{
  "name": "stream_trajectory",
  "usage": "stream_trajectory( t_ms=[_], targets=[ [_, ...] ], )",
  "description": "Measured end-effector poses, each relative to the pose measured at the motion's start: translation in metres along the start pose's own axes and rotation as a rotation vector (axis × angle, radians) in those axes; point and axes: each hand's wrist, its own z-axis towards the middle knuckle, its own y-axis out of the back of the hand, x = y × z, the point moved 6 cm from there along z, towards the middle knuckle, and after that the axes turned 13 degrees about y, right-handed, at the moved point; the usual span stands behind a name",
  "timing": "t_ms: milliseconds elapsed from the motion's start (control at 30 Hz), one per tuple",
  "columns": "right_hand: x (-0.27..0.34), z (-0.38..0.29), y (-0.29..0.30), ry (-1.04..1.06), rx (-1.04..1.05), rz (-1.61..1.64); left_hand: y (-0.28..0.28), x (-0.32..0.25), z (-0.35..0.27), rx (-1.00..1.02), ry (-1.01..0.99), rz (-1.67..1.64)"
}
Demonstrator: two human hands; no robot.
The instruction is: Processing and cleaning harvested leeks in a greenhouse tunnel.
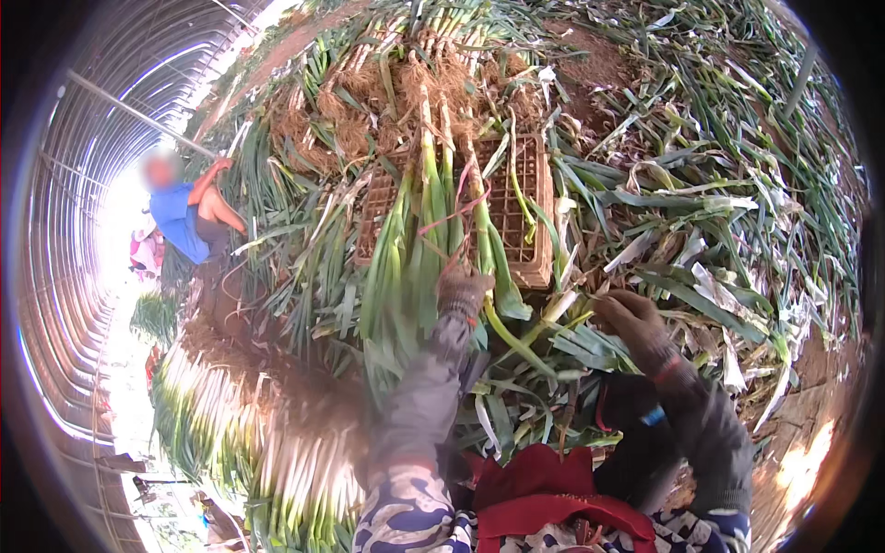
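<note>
My left hand [464, 292], in a brown glove, is curled at the lower end of a green onion stalk [477, 186]; its fingertips are partly hidden. Pink twine [456, 216] crosses the stalks just beyond it. More green onions [430, 173] lie beside that stalk, roots pointing away from me and leaves toward me. They rest across a brown plastic crate [532, 266] with a lattice surface. My right hand [632, 321], also gloved, is apart from the left, fingers bent, close to a torn yellowish leaf [577, 319]. Whether it grips the leaf is unclear.
Rooted green onions [352, 90] are heaped beyond the crate. Trimmed white-stemmed onions [297, 463] lie in rows at lower left. Discarded leaves [691, 207] cover the ground at right. A person in blue [181, 214] sits at left, beneath the hooped tunnel frame [69, 138].
</note>
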Motion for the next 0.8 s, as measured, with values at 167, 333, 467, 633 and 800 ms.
stream_trajectory(
  t_ms=[167, 333, 467, 633, 800],
  targets=[
    [-0.041, 0.056, -0.1, -0.084, 0.26, 0.173, -0.003, 0.05, -0.074, 0.167, 0.092, -0.438],
    [-0.149, 0.074, -0.177, -0.319, 0.192, 0.645, 0.007, 0.06, -0.135, 0.415, -0.04, -0.6],
    [-0.137, 0.057, -0.188, -0.348, 0.122, 1.036, 0.075, 0.085, -0.155, 0.194, 0.057, -0.985],
    [-0.104, 0.041, -0.198, -0.302, 0.234, 1.215, 0.081, 0.093, -0.16, 0.348, 0.145, -0.892],
    [-0.096, 0.034, -0.204, -0.199, 0.254, 1.198, 0.069, 0.084, -0.165, 0.393, 0.177, -0.913]
  ],
)
